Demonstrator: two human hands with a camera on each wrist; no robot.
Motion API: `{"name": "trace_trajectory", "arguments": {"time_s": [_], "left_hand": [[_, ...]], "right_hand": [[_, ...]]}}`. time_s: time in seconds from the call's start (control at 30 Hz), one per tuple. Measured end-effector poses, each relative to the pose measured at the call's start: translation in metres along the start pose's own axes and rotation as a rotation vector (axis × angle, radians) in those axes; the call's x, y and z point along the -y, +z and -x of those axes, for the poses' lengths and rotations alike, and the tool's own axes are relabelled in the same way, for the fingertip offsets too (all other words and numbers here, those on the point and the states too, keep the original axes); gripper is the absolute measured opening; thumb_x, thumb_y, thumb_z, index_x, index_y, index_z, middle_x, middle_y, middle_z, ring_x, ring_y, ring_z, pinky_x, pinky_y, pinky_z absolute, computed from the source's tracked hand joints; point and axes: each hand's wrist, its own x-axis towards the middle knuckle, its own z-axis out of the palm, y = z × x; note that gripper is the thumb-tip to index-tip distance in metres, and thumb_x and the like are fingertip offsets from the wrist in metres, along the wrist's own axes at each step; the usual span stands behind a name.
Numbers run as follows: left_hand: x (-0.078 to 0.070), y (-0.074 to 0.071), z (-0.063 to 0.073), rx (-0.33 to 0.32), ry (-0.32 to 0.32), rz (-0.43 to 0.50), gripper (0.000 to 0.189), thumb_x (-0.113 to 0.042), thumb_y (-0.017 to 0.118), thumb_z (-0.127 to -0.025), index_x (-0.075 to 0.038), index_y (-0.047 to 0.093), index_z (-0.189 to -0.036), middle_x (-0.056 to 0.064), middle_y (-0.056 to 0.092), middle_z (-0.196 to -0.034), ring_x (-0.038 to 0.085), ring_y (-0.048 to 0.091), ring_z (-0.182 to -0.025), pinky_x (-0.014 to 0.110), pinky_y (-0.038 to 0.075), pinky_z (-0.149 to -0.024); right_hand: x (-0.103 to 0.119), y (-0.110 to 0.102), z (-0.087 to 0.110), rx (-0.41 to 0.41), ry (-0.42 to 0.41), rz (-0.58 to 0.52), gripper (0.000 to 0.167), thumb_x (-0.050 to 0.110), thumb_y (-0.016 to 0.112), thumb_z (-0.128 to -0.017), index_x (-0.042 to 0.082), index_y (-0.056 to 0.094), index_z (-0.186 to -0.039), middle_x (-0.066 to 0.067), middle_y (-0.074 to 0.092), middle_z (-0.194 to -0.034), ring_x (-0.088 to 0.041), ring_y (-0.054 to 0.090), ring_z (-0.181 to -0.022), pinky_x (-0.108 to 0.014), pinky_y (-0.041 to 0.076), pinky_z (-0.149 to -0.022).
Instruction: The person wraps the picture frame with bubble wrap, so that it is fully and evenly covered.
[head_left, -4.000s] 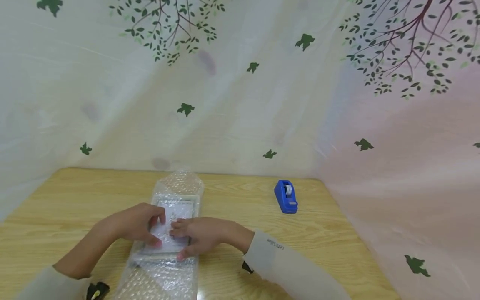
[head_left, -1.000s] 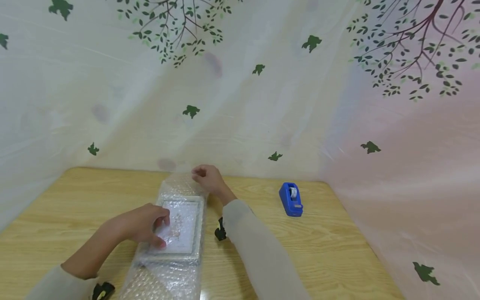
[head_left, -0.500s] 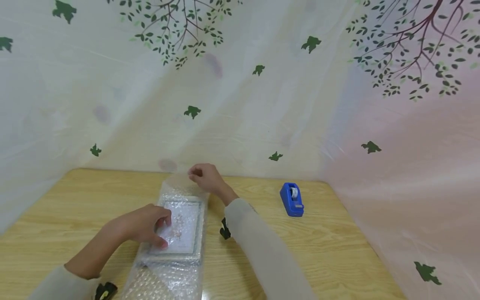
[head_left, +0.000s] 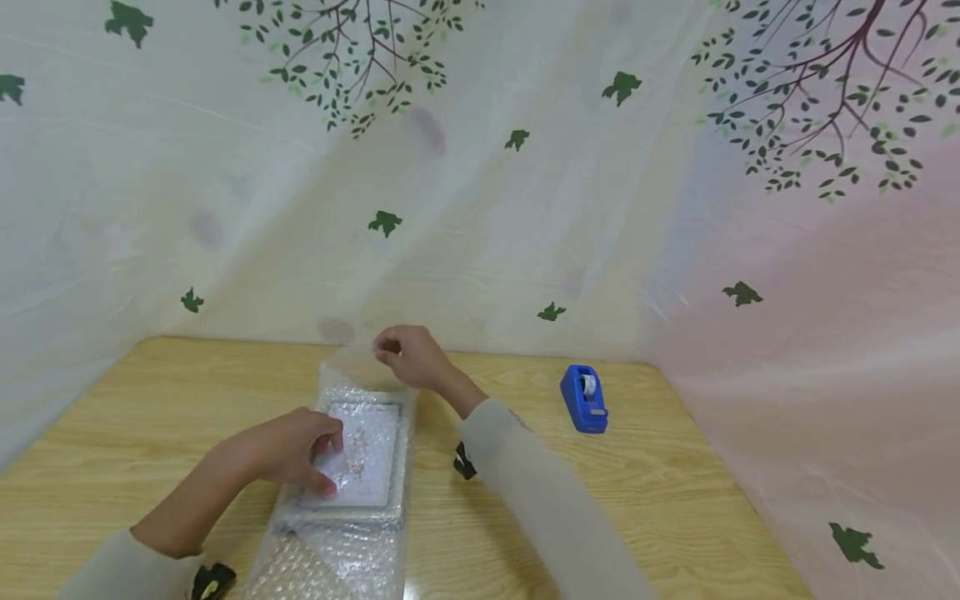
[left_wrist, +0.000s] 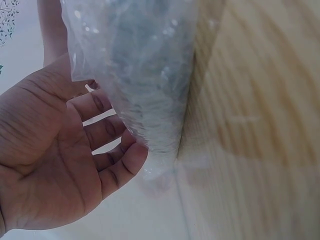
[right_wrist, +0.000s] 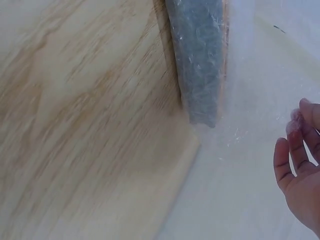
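A picture frame with a pale picture lies flat on the table, covered by clear bubble wrap. My left hand rests on its left part, thumb and fingers spread apart on the wrap. In the left wrist view, the fingers of that left hand bend loosely against the wrapped edge. At the far end, my right hand pinches the wrap's loose end and holds it raised off the table. The right wrist view shows the right hand's fingertips gripping the thin film, apart from the wrapped frame.
A blue tape dispenser with a roll of tape stands to the right on the wooden table. Behind the table hangs a pale cloth printed with leaves and branches. The near end of the wrap runs out of view.
My right hand has moved from the frame's middle to the wrap's far end and lifted it, drifting slightly left lately. My left hand stays on the frame.
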Motion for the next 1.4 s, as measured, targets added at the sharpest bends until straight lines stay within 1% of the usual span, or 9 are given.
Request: {"name": "trace_trajectory", "arguments": {"time_s": [0.17,0.3,0.47,0.6,0.73,0.87,0.93,1.17,1.4], "left_hand": [[-0.003,0.0,0.001,0.003,-0.033,-0.008,0.042,-0.033,0.095,-0.069,-0.017,0.062,-0.09,-0.004,0.053,-0.077,0.01,0.046,-0.071,0.028,0.04,-0.064],[-0.004,0.0,0.002,0.002,-0.044,-0.005,0.041,-0.031,0.095,-0.069,-0.016,0.063,-0.09,-0.004,0.053,-0.077,0.011,0.046,-0.07,0.029,0.04,-0.064],[-0.005,0.0,0.002,-0.002,-0.047,0.001,0.039,-0.03,0.094,-0.069,-0.015,0.065,-0.091,-0.003,0.054,-0.077,0.011,0.047,-0.07,0.03,0.041,-0.064],[-0.004,0.0,0.002,-0.009,-0.049,-0.004,0.039,-0.03,0.094,-0.069,-0.014,0.066,-0.09,-0.004,0.054,-0.077,0.011,0.047,-0.07,0.03,0.042,-0.065],[-0.004,-0.001,0.001,-0.012,-0.049,-0.005,0.039,-0.029,0.094,-0.069,-0.014,0.066,-0.09,-0.004,0.054,-0.077,0.011,0.047,-0.07,0.03,0.042,-0.065],[-0.005,-0.002,0.0,-0.003,-0.065,-0.001,0.039,-0.03,0.094,-0.069,-0.013,0.067,-0.092,-0.003,0.054,-0.077,0.012,0.047,-0.071,0.03,0.042,-0.065],[-0.006,-0.002,0.0,0.001,-0.072,0.003,0.039,-0.03,0.094,-0.07,-0.013,0.067,-0.092,-0.003,0.054,-0.078,0.012,0.047,-0.071,0.031,0.041,-0.066],[-0.007,-0.002,0.0,-0.009,-0.063,0.009,0.04,-0.029,0.094,-0.069,-0.012,0.067,-0.092,-0.003,0.054,-0.078,0.012,0.047,-0.072,0.03,0.041,-0.065],[-0.009,-0.003,0.001,-0.005,-0.076,0.005,0.039,-0.028,0.095,-0.069,-0.012,0.067,-0.091,-0.002,0.053,-0.077,0.012,0.046,-0.071,0.03,0.041,-0.065]], "right_hand": [[0.004,-0.006,0.009,0.038,-0.073,0.041,0.012,0.006,0.062,-0.102,0.0,0.071,-0.108,-0.007,0.071,-0.1,-0.016,0.064,-0.091,-0.021,0.05,-0.082],[0.005,-0.006,0.018,0.077,-0.136,0.063,0.014,0.005,0.062,-0.102,-0.001,0.071,-0.111,-0.007,0.071,-0.106,-0.016,0.066,-0.095,-0.02,0.051,-0.085],[0.008,-0.006,0.028,0.093,-0.199,0.1,0.014,0.007,0.065,-0.1,0.001,0.073,-0.109,-0.005,0.074,-0.105,-0.014,0.067,-0.095,-0.018,0.05,-0.086],[0.013,-0.005,0.037,0.109,-0.246,0.157,0.012,0.008,0.067,-0.099,0.005,0.076,-0.106,-0.002,0.075,-0.103,-0.013,0.067,-0.096,-0.019,0.05,-0.088],[0.018,-0.002,0.045,0.161,-0.25,0.213,0.011,0.007,0.068,-0.099,0.009,0.078,-0.103,0.002,0.074,-0.1,-0.009,0.066,-0.095,-0.017,0.049,-0.088],[0.02,0.004,0.051,0.222,-0.237,0.267,0.011,0.01,0.068,-0.099,0.012,0.079,-0.103,0.006,0.073,-0.101,-0.005,0.065,-0.096,-0.015,0.049,-0.088],[0.021,0.007,0.054,0.24,-0.236,0.293,0.011,0.012,0.069,-0.099,0.014,0.079,-0.103,0.007,0.073,-0.102,-0.005,0.066,-0.096,-0.015,0.049,-0.088],[0.023,0.016,0.062,0.245,-0.228,0.363,0.013,0.011,0.068,-0.099,0.016,0.08,-0.103,0.007,0.074,-0.102,-0.005,0.067,-0.098,-0.016,0.049,-0.09],[0.025,0.02,0.064,0.264,-0.245,0.394,0.015,0.006,0.07,-0.097,0.017,0.08,-0.101,0.008,0.076,-0.103,-0.004,0.068,-0.099,-0.014,0.048,-0.091]]}}
